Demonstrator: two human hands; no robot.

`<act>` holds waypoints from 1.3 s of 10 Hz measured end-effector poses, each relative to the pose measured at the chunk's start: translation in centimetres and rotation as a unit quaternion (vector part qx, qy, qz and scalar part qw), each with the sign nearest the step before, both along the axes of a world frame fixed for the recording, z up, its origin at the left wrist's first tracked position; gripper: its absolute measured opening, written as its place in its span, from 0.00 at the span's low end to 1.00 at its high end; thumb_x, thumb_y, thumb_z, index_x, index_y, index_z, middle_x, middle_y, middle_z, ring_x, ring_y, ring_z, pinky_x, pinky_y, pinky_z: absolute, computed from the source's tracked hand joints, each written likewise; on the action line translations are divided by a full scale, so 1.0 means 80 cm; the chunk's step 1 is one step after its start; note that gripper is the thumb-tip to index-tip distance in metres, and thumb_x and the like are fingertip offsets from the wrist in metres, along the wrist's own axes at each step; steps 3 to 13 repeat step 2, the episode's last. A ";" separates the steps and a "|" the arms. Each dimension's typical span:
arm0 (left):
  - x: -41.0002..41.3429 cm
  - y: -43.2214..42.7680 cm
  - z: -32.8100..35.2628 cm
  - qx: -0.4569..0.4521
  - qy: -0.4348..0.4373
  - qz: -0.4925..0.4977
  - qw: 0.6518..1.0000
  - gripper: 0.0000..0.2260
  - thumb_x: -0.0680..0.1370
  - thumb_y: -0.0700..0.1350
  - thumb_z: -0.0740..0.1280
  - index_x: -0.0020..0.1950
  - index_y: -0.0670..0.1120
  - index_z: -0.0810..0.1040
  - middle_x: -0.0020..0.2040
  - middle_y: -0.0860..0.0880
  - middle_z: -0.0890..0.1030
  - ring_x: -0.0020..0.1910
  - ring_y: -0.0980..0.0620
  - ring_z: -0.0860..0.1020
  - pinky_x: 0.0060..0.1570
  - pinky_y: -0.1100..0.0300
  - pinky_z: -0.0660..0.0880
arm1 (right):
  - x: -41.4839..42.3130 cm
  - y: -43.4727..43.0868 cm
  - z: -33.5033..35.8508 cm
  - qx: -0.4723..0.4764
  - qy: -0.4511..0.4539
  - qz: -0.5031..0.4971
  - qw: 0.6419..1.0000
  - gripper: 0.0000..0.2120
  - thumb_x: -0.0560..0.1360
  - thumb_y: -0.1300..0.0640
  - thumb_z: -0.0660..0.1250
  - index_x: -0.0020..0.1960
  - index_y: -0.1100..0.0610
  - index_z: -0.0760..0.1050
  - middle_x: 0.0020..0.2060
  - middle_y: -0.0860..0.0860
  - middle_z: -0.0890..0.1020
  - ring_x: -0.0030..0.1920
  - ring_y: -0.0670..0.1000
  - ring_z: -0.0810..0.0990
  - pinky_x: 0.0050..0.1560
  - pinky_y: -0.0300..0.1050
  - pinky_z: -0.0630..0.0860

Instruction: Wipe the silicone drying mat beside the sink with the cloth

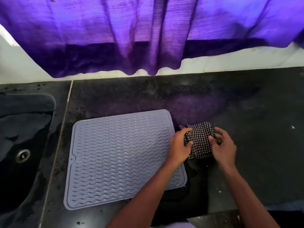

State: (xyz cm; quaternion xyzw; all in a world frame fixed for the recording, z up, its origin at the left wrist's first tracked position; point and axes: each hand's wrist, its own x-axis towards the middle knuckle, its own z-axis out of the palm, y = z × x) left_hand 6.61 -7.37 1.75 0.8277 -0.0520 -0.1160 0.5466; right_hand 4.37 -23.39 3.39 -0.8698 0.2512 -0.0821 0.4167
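The grey silicone mat (123, 158) lies flat on the dark counter (230, 99). Its left edge is near the sink (51, 104), and its far edge is well apart from the white wall (230, 61) under the purple curtain (148, 30). To the right of the mat the counter runs on wide, with only a few white specks (292, 127) on it. The cloth (199, 142), checked black and white, sits bunched on the counter just beside the mat's right edge, not on it. The left hand (178, 145) pinches the cloth's left side, and its wrist lies over the mat's right rim. The right hand (224, 147) is blurred; its curled fingers seem to hold the cloth's right side.
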 end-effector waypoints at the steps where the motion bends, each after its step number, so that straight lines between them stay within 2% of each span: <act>1: -0.019 0.002 0.000 0.040 -0.077 0.061 0.994 0.17 0.79 0.39 0.67 0.68 0.43 0.78 0.73 0.45 0.73 0.73 0.50 0.69 0.76 0.62 0.58 | -0.002 0.003 -0.003 -0.158 -0.059 0.076 0.983 0.17 0.78 0.57 0.66 0.65 0.61 0.73 0.58 0.57 0.80 0.60 0.59 0.76 0.63 0.42 0.65; 2: -0.038 0.011 -0.008 0.076 -0.143 0.099 0.982 0.17 0.81 0.45 0.61 0.68 0.44 0.78 0.75 0.45 0.71 0.74 0.50 0.69 0.73 0.62 0.63 | -0.006 0.026 0.005 -0.199 -0.085 0.152 0.964 0.19 0.79 0.54 0.62 0.67 0.62 0.71 0.64 0.57 0.75 0.64 0.57 0.71 0.67 0.43 0.64; 13: -0.038 0.011 -0.008 0.076 -0.143 0.099 0.982 0.17 0.81 0.45 0.61 0.68 0.44 0.78 0.75 0.45 0.71 0.74 0.50 0.69 0.73 0.62 0.63 | -0.006 0.026 0.005 -0.199 -0.085 0.152 0.964 0.19 0.79 0.54 0.62 0.67 0.62 0.71 0.64 0.57 0.75 0.64 0.57 0.71 0.67 0.43 0.64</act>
